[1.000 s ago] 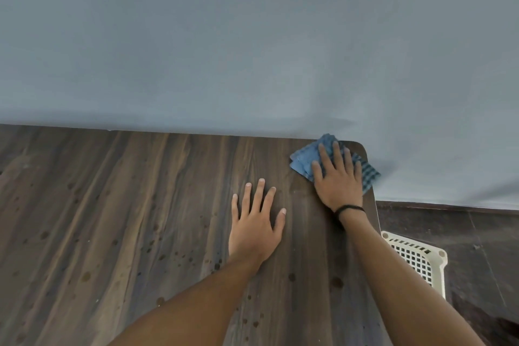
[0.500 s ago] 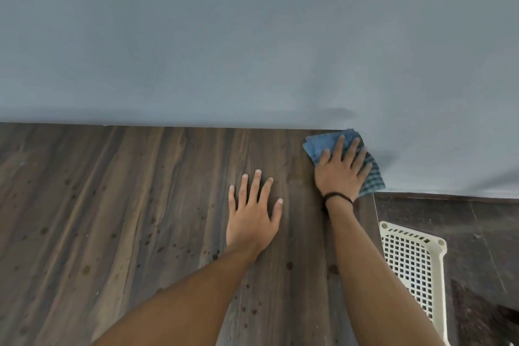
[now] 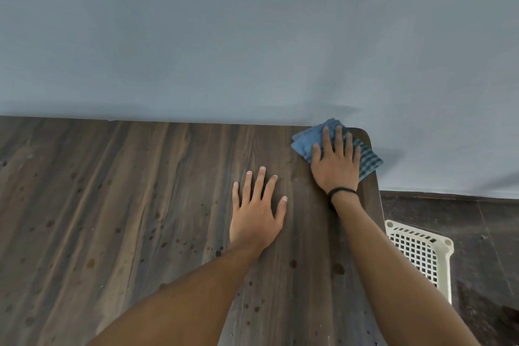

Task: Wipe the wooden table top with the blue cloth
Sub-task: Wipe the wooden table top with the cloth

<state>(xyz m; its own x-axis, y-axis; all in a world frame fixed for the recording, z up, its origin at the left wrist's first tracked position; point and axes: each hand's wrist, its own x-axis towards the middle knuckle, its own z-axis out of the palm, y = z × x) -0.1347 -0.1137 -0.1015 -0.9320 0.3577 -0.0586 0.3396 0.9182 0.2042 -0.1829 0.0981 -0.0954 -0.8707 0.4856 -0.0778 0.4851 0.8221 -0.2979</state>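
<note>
so the blue cloth (image 3: 306, 140) sits way up in the far right corner of the wooden table top (image 3: 126, 205), folded into a thick pad; its far tip reaches the line where the table meets the grey-blue wall (image 3: 252, 36), and the darker checked bit on the right pokes just past the table's right edge; the right hand (image 3: 335, 166) lies flat on top of it, palm down, fingers straight and a little spread, pressing the cloth onto the wood rather than gripping it; nothing is curled round the fabric as far as I can see; there's a thin black band (image 3: 341, 191) round that wrist; the left hand (image 3: 257, 216) is just beside it, a bit nearer the camera and to the left, planted palm down on bare wood with all fingers stretched out and fanned, grasping nothing; it isn't touching the cloth; both forearms come in from the bottom of the view; the wood is dark and streaky with loads of small dark spots (image 3: 90, 262) scattered over it, mostly left of and below the hands; off the right edge of the table, down on the dark floor (image 3: 463, 222), there's a white plastic basket (image 3: 418, 250) with a grid pattern, partly hidden by the right arm
</note>
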